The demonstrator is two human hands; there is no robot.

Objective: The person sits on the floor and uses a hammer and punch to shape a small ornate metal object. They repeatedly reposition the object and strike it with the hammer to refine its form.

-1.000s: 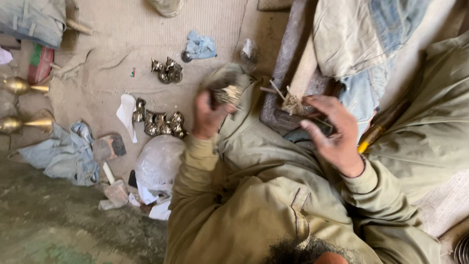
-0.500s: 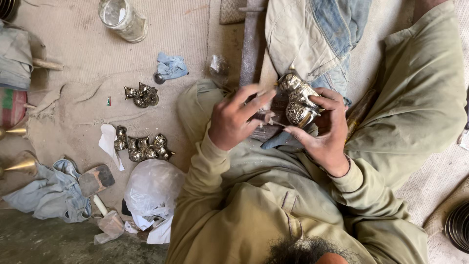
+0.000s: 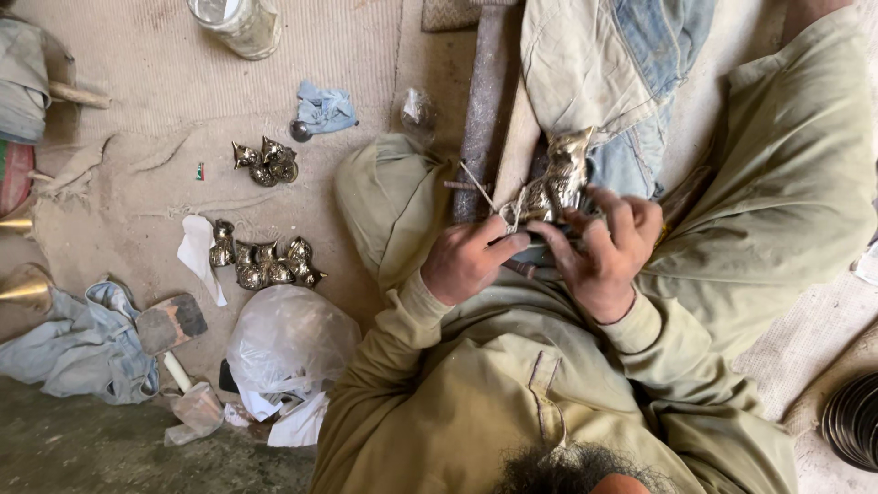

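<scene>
Brass figurine (image 3: 560, 178) sits centre-right of frame, over the person's lap, just above both hands and resting against a denim cloth (image 3: 631, 101). Right hand (image 3: 604, 252) is wrapped around its lower part, fingers (image 3: 622, 220) curled closed on the metal. Left hand (image 3: 471, 256) sits just left of it, thumb and forefinger pinched together on a thin wire (image 3: 489, 197) that runs up-left from the figurine's base. Can't tell whether the left fingertips also touch the brass itself. Hands nearly meet at the figurine's bottom edge.

Dark metal bar (image 3: 483, 101) runs vertically just left of the figurine, top centre. Cluster of small brass pieces (image 3: 265, 261) on the mat (image 3: 146, 110), left of centre; a second smaller cluster (image 3: 265, 163) above it. Glass jar (image 3: 233, 23) at top left. White plastic bag (image 3: 288, 343) lower left, wooden-handled tool (image 3: 169, 329) beside it. Blue rag (image 3: 325, 110) near the upper cluster.
</scene>
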